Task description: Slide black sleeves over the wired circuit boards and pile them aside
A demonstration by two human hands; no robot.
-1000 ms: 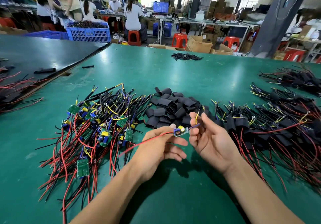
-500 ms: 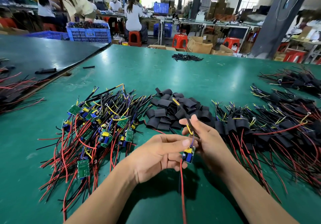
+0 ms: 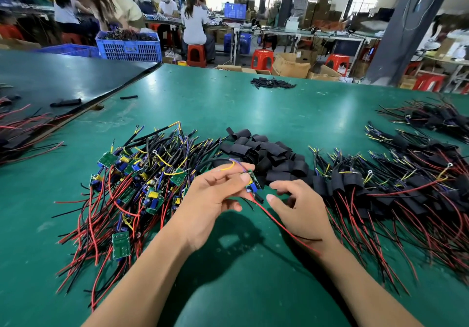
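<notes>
A small green circuit board with a blue component and yellow, purple, red and black wires is pinched between the thumb and fingertips of the left hand, above the green work table. Much of the board is covered by the thumb, so its layout cannot be read. A thin red wire is seen running from it down across the right wrist. A short black stub hangs just below the board; whether it is a wire end or a sleeve cannot be told.

The right hand is held just beside the board, apart from the left hand. Its fingers are loosely bent and nothing is seen gripped in them, although the inner fingers are partly hidden.

A tangled heap of bare green boards with red and black wires lies to the left. A pile of loose flat black sleeves lies beyond the hands. A spread of boards already covered in black sleeves lies to the right and is cut off by the frame edge; single pieces cannot be separated there. A second small heap of black sleeves lies at the far table edge. Blurred seated workers and a blue plastic crate are seen behind.
</notes>
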